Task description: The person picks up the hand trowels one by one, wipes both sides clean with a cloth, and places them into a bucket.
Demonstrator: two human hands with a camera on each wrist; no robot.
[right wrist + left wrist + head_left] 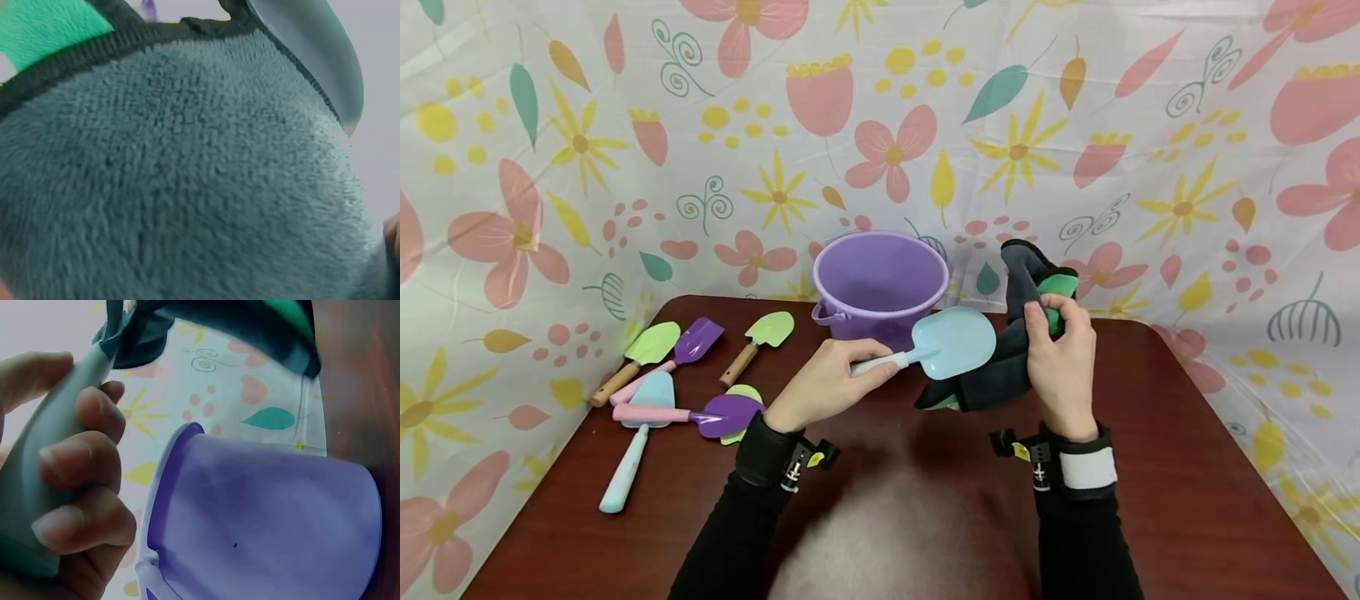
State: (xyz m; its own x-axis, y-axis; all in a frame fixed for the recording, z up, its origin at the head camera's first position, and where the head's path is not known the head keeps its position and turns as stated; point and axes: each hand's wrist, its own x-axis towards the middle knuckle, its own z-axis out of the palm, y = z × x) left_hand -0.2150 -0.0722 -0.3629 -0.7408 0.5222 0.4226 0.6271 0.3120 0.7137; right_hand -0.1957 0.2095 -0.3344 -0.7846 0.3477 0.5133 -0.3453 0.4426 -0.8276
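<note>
My left hand (831, 379) grips the handle of a pale blue toy shovel (951, 342), blade pointing right above the table. In the left wrist view my fingers (81, 481) curl round that handle (37, 481). My right hand (1063, 354) holds a dark grey cloth with green patches (1015, 367) bunched against the shovel blade. In the right wrist view the grey cloth (187, 175) fills the frame, with the shovel blade (312, 50) at the top right. A purple bucket (880, 283) stands upright just behind the shovel; its side (269, 519) shows beside my left hand.
Several toy shovels lie at the table's left: a green one (640, 354), a purple one (688, 346), another green one (760, 337), a pale blue one (636, 433) and a pink-handled purple one (700, 412). The dark wooden table (887, 517) is backed by flowered cloth walls (625, 167).
</note>
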